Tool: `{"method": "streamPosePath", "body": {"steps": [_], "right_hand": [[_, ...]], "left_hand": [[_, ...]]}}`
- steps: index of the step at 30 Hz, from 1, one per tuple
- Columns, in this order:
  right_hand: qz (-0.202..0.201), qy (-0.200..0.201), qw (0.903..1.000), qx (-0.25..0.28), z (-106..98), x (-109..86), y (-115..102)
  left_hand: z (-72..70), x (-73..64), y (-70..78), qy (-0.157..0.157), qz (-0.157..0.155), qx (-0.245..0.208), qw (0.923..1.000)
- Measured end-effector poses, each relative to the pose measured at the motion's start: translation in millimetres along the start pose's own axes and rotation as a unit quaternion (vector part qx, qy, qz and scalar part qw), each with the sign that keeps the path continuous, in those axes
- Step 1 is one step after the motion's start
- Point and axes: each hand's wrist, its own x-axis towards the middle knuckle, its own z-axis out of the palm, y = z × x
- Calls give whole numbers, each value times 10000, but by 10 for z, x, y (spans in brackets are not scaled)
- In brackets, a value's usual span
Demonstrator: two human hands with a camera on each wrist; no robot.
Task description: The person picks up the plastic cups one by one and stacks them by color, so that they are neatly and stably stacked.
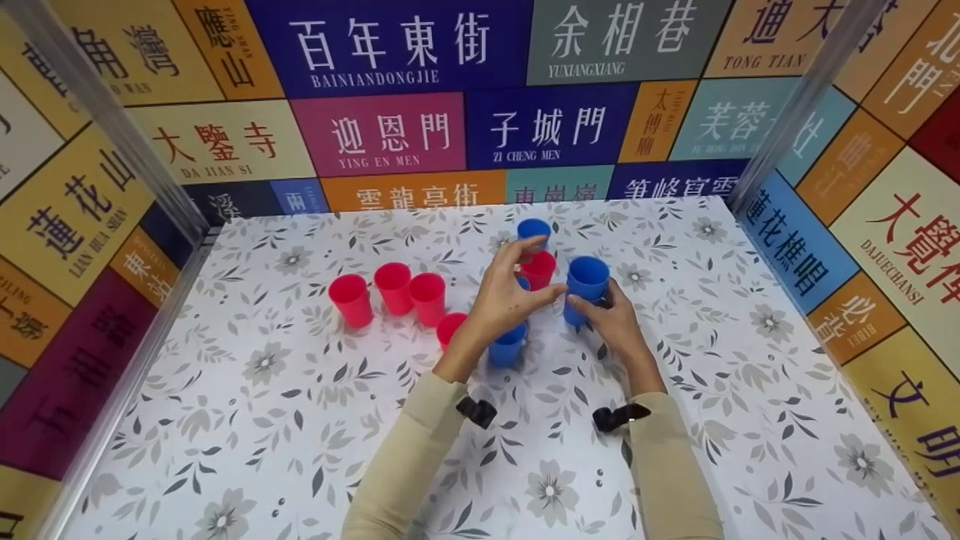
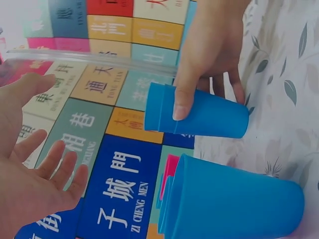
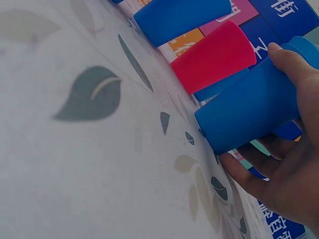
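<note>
Fingers and thumb of the right hand (image 1: 619,322) are gripping two nested cups: the upper blue cup (image 1: 589,276) is sitting inside the lower blue cup (image 1: 576,313), with its top part showing above. Whether this pair is touching the table (image 1: 262,420), I cannot tell. The left hand (image 1: 506,289) is holding nothing; its thumb and fingers are standing apart, near the pair on the left side, and the left wrist view is showing a gap between this hand and the pair.

Around the hands, other cups are standing singly, as far as I can see. A near blue cup (image 1: 507,349) is standing just right of the left wrist, and a middle blue cup (image 1: 523,283) is hiding mostly behind the left hand. Farther, a red cup (image 1: 538,268) is standing, with a far blue cup (image 1: 534,231) behind it. More to the left, a partly covered red cup (image 1: 451,328) is showing beside the left wrist; beyond it, a leftmost red cup (image 1: 351,301), a far red cup (image 1: 393,291) and a third red cup (image 1: 427,301) are forming a group.

In my judgement, the stacking is only beginning: two blue cups are making one stack, while three blue and five red ones are seemingly remaining unstacked.
</note>
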Motion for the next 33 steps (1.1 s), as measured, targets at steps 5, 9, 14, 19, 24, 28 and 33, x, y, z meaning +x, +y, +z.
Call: {"method": "streamPosePath", "body": {"steps": [5, 9, 14, 19, 24, 28, 33], "right_hand": [[12, 22, 10000, -15, 3, -3, 15], [38, 36, 9999, -101, 10, -5, 18], [-79, 59, 9999, -140, 27, 20, 3], [-104, 58, 9999, -65, 26, 37, -21], [-63, 103, 9999, -51, 3, 29, -30], [-54, 107, 9999, -107, -4, 24, -19], [-42, 97, 9999, -102, 2, 7, -1]], "left_hand": [[-54, -140, -70, 157, -31, -477, 9987], [-68, -246, -149, 272, -29, -817, 9963], [-88, -364, -230, 390, -72, -1132, 9928], [-130, -472, -316, 444, -67, -1152, 9923], [-171, -541, -376, 451, -183, -966, 9941], [-170, -566, -428, 259, -284, -827, 9958], [-143, -579, -511, 4, -408, -683, 9968]]}}
